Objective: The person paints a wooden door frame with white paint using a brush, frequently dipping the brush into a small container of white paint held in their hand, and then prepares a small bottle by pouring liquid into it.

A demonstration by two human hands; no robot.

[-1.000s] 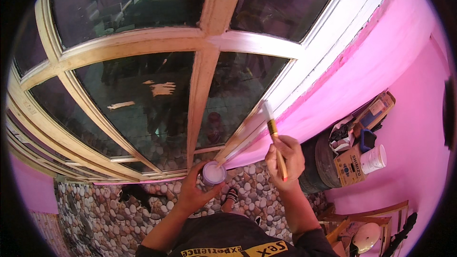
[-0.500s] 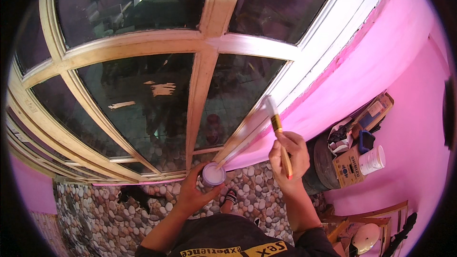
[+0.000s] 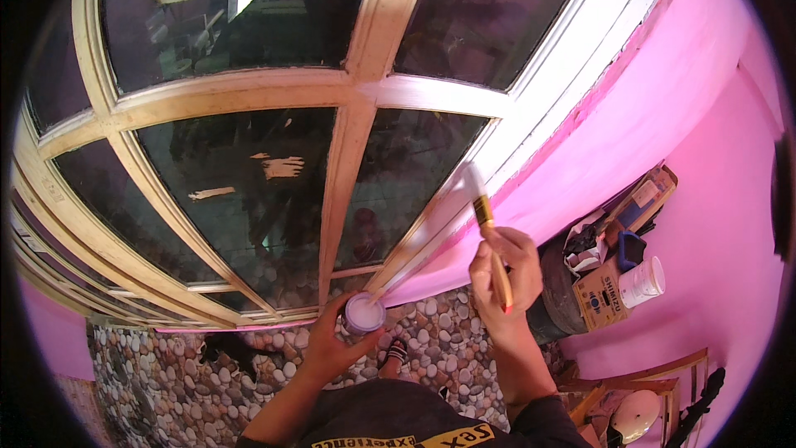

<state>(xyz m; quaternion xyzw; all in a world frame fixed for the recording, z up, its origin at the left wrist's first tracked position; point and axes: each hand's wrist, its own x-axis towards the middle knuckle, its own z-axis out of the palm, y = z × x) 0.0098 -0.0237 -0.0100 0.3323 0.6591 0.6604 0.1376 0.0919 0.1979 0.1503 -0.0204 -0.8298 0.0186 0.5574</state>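
Right hand (image 3: 504, 270): grip closed around the yellow wooden handle of a flat paintbrush (image 3: 489, 236), gold metal ferrule and pale bristles pointing up and to the far left. Bristle tip touching, or just beside, the white-painted lower right rail of the wooden window frame (image 3: 356, 145); exact contact not discernible. Red handle end protruding below the fingers.

Left hand (image 3: 336, 344): grip closed around a small round tin of white paint (image 3: 364, 313), held upright with open top facing up. Tin located near centre, low in the scene, just below the bottom rail of the frame and left of the right hand, clearly apart from the brush.

Window frame: bare light wood on left and centre bars, white coating on right-hand bars and outer right edge. Dark glass panes (image 3: 249, 191) between the bars, with reflections.

Bright pink wall (image 3: 655, 116) to the right of the frame. Pebble-patterned floor (image 3: 166, 373) below. At far right on the floor: dark round drum (image 3: 551, 299), brown cardboard box (image 3: 601, 294), white cylindrical plastic jar (image 3: 643, 280), all close together.
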